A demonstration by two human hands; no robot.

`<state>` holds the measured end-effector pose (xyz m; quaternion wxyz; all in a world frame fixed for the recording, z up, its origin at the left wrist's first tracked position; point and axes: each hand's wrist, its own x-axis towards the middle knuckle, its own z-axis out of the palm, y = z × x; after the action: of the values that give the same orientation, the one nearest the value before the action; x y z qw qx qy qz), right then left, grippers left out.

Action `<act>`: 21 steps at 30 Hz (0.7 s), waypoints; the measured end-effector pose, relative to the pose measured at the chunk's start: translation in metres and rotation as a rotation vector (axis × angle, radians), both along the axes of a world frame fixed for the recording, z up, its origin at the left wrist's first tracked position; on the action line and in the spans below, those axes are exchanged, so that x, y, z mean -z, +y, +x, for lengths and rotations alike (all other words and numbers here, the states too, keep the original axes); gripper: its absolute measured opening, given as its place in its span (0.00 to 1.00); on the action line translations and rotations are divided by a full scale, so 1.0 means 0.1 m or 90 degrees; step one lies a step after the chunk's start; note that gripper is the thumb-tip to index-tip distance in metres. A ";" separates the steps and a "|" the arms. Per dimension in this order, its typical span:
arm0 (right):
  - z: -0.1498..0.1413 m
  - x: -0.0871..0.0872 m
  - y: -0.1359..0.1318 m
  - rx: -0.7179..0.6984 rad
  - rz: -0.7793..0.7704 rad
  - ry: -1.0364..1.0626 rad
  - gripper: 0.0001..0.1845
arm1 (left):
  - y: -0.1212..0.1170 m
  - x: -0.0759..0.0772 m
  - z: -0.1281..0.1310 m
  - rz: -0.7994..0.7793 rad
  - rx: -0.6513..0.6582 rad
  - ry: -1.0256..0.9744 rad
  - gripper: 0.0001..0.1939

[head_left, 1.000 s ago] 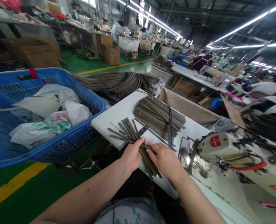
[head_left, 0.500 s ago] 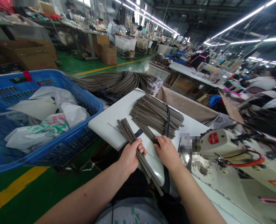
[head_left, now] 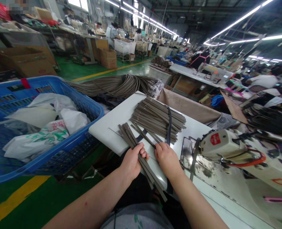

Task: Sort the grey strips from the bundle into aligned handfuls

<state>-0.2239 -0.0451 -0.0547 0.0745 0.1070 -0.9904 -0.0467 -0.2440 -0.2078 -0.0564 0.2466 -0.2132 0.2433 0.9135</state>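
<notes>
Head view: a layered pile (head_left: pixel 155 117) of flat, narrow grey-brown strips lies on the smooth white tabletop (head_left: pixel 118 116); the left hand (head_left: pixel 133 160), fingers curled, grips a strip bundle (head_left: pixel 127 134); the right hand (head_left: pixel 167 159), knuckles up, pinches loose strips (head_left: pixel 142 135).

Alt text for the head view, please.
Left hand grips a bundle of brown strips over a white tabletop; right hand touches the ends of loose strips. A bigger strip pile lies beyond, with a blue basket at left and a sewing machine at right.
</notes>
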 end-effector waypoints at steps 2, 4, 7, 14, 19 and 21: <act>0.01 0.00 0.00 -0.001 -0.006 0.009 0.08 | 0.00 -0.01 0.00 -0.003 0.002 0.000 0.12; 0.03 -0.02 -0.01 -0.002 -0.027 0.018 0.08 | 0.00 -0.01 0.00 -0.007 0.006 0.003 0.12; 0.04 -0.06 -0.03 0.015 -0.056 0.029 0.09 | 0.00 0.01 0.00 -0.010 0.013 0.016 0.12; -0.02 -0.09 -0.01 0.105 -0.081 0.011 0.12 | 0.01 0.02 0.00 -0.012 0.011 0.016 0.11; -0.02 -0.04 -0.01 0.099 -0.105 -0.006 0.16 | -0.01 0.02 0.00 -0.002 0.019 0.026 0.13; -0.02 -0.03 -0.03 0.103 -0.085 -0.019 0.13 | -0.01 0.02 0.00 -0.002 0.019 0.022 0.13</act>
<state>-0.2256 -0.0479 -0.0515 0.0625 0.0223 -0.9977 0.0148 -0.2438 -0.2087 -0.0585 0.2557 -0.1942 0.2521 0.9129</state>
